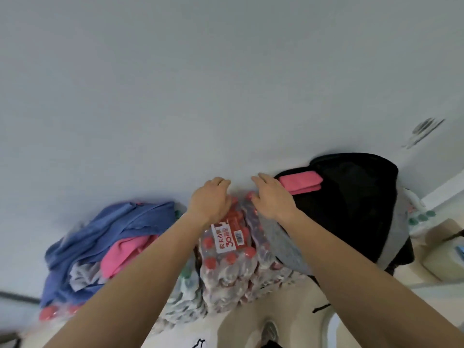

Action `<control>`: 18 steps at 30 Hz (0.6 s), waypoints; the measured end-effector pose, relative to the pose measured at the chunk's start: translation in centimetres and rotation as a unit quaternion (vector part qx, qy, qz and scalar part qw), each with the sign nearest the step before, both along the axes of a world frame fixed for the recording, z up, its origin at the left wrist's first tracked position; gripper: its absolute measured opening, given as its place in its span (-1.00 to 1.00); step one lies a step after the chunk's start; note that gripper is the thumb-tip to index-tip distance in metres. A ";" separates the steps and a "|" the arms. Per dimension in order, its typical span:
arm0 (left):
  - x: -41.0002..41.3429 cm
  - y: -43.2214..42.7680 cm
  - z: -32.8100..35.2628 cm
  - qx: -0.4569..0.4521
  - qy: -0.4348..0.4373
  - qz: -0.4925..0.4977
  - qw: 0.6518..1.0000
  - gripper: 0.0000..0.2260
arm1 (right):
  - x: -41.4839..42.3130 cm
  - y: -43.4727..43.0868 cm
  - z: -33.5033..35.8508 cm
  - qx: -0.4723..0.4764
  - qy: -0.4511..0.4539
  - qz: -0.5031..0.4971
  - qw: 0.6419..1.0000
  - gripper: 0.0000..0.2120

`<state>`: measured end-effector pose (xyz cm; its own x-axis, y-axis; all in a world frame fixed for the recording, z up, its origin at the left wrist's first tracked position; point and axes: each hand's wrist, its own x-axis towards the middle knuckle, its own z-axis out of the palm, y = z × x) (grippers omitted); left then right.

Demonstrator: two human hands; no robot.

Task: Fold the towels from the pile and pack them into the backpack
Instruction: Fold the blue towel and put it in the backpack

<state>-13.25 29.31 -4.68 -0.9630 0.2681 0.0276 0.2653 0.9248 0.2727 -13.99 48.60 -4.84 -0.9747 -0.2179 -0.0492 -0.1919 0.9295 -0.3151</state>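
Nearest the camera, two bare forearms are reaching forward and up from the bottom corners. Between them a shrink-wrapped pack of red-capped bottles (pixel 229 252) is lying with its white and red label facing up. The left hand (pixel 210 200) is hovering palm down over the far end of that pack, fingers curled loosely and holding nothing; whether it is touching the wrap is hard to tell. The right hand (pixel 272 197) is stretching out beside it, fingers spread flat and empty, close to the backpack's edge.

To the left, the pile of towels (pixel 108 244) is sitting in a loose heap, blue cloth draping over a pink one and a grey one, with more red caps showing under its near edge. To the right, the black backpack (pixel 351 209) is lying open with a grey panel along its near side, and a folded pink towel (pixel 301 183) is resting in its mouth, just beside the right hand. Behind everything a plain pale wall (pixel 200 84) is filling the view
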 end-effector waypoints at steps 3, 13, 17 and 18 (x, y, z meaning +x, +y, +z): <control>2.7 -6.9 -0.4 -0.006 -0.004 0.037 0.999 -0.63 | 1.5 -6.8 0.4 -0.006 -0.012 0.038 0.999 -0.50; 11.4 -24.0 -3.2 -0.052 -0.005 0.198 0.979 -0.75 | 5.8 -23.9 -3.0 0.013 -0.027 0.202 0.979 -0.61; 12.5 -26.7 -4.4 -0.062 -0.010 0.266 0.962 -0.74 | 4.4 -27.1 -3.9 0.033 -0.016 0.230 0.973 -0.66; 12.6 -27.1 -4.8 -0.066 -0.017 0.276 0.959 -0.74 | 3.8 -27.8 -4.0 0.035 -0.009 0.234 0.972 -0.65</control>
